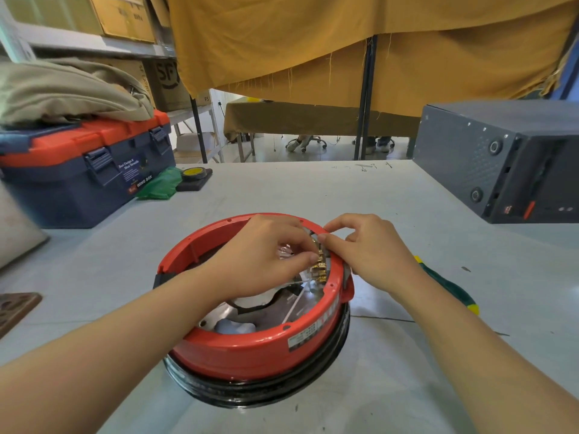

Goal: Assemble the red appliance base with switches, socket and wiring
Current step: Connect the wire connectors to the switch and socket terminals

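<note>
Two hands work at the far right rim of the red appliance base (250,346), which sits upside down on the worktop (391,198) on a black ring. The left hand (266,261) reaches inside, its fingers (305,260) pinching a brass terminal (321,266) just under their tips; the right hand (369,249) curls its fingers round the rim and the part fitted there, steadying it from outside. Judging by this, the switch or socket block is already seated and wiring is under way; a loose black lead near the left wrist suggests connections remain, and closing up is still ahead. A white label on the base's near wall is too small to read. The toolbox (94,170) far left of the fingers reads "WING BOX".
</note>
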